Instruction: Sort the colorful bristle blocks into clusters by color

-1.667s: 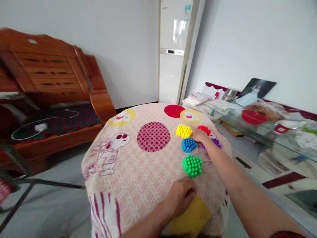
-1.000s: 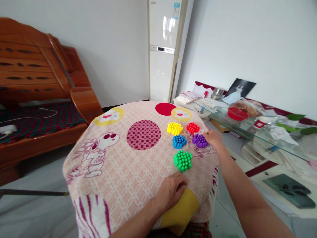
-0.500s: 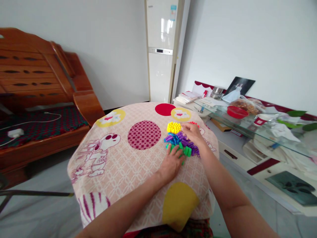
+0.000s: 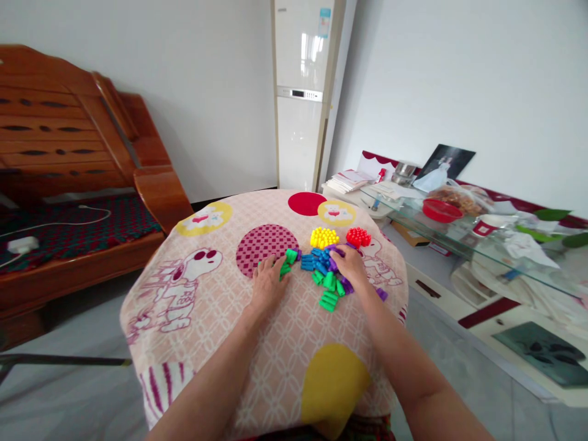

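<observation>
Small peg-like plastic pieces lie on the right half of a cloth-covered round table. My left hand, fingers spread, rests on several green pieces at the edge of the patterned circle. Bent but apart, the fingers of my right hand touch purple pieces, partly hidden beneath them. Tipped-over blue pieces lie between both hands, with more loose green pieces just nearer. Beyond them, a yellow cluster and a red cluster stand upright and tightly grouped.
A glass-topped cabinet runs along the right, bearing a red bowl, a paper cup and papers. A wooden bench stands at left. Behind the table is a tall white air conditioner.
Green, blue and purple clusters have been knocked over and mixed. My left hand has moved forward and left with some green pieces; my right hand came inward from the table's right side.
</observation>
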The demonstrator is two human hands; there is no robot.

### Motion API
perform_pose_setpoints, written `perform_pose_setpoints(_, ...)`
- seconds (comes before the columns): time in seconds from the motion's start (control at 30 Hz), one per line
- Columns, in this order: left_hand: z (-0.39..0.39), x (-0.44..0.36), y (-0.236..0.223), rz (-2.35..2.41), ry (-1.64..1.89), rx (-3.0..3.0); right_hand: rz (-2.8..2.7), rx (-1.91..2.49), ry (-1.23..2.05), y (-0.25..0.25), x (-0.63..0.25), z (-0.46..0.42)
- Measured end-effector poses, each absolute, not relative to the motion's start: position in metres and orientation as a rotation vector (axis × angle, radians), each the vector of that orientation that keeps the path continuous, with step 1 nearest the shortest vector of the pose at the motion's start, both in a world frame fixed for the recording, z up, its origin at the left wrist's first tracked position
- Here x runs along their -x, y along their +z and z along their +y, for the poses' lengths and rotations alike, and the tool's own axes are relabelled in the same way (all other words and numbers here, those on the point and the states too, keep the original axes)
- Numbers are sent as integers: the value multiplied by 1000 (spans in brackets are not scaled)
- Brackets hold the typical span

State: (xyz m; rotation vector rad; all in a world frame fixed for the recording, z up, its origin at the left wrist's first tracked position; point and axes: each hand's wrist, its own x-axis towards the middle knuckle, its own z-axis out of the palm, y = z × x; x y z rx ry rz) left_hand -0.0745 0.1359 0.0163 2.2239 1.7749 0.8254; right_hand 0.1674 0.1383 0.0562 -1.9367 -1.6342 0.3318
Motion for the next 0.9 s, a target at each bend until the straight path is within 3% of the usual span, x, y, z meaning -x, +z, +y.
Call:
perform_pose_setpoints(0.27,165,92,22,1553,1230,-1961,-1886,1158,721,69,-56,170)
perform_pose_setpoints(0.37,173,101,20,1619,1285,-1887,-1763,1341,545,75,-95,176)
perform_pose_setpoints(0.47,177,105,15,1637,1331,-1806,-1576,1777,150,83,-170,192)
perform_pose_setpoints(0.57,178,103,11,1647,1309,-1781,-1417,2179,-23,85,-239,210)
perform_pose_setpoints(0.7,179,100,9,1657,1305,-1799,-1393,2384,61,78,-276,229)
perform_pose_setpoints(0.9,179,101,7,1678,1275,-1794,-1484,2042,467,69,-242,250)
